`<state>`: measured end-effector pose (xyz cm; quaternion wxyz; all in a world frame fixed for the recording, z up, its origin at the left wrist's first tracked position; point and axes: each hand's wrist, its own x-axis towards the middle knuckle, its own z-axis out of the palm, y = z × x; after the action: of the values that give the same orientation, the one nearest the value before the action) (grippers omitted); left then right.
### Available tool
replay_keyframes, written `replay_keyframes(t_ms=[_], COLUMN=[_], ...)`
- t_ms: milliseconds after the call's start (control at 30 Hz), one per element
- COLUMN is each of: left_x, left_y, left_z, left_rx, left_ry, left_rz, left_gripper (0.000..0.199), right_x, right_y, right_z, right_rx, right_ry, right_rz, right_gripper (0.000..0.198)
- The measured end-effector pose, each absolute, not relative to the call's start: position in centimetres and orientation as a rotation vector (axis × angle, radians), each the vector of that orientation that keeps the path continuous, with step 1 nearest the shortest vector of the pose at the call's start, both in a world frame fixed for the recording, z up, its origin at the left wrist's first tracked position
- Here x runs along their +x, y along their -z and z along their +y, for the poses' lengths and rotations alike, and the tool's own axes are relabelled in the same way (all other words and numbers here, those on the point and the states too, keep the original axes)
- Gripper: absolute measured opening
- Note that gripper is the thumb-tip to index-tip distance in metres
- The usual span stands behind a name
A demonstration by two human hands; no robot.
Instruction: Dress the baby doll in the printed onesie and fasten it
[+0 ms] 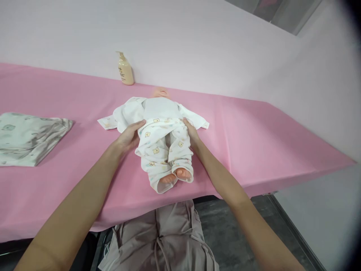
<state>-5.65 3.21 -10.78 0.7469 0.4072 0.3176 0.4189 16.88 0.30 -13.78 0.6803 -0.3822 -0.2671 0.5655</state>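
Note:
A baby doll (pixel 161 92) lies on its back on the pink-covered table, head towards the wall and feet towards me. It wears a white top (pixel 160 108) with the sleeves spread out, and white pants (pixel 154 150) printed with small bears. Both bare feet stick out of the pant legs. At the left side of the waist, my left hand (pixel 130 136) grips the waistband, thumb on top. My right hand (pixel 192 133) holds the waistband on the opposite side in the same way. The fingers of both hands are partly hidden beside and under the cloth.
A cream pump bottle (pixel 126 70) stands against the white wall at the back. Folded pale green printed cloth (pixel 31 137) lies at the far left of the pink table cover (pixel 254 143). The table's front edge runs just before my body.

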Motion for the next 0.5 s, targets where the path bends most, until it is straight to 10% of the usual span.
replay_keyframes(t_ms=[500], left_x=[-5.5], left_y=[12.1], left_z=[3.5], left_rx=[0.821], left_ry=[-1.251], left_rz=[0.791], left_gripper=[0.033], right_x=[14.3], right_y=[11.9], right_z=[-0.7], right_rx=[-1.026], right_ry=[-1.207], right_rz=[-0.668], right_gripper=[0.031])
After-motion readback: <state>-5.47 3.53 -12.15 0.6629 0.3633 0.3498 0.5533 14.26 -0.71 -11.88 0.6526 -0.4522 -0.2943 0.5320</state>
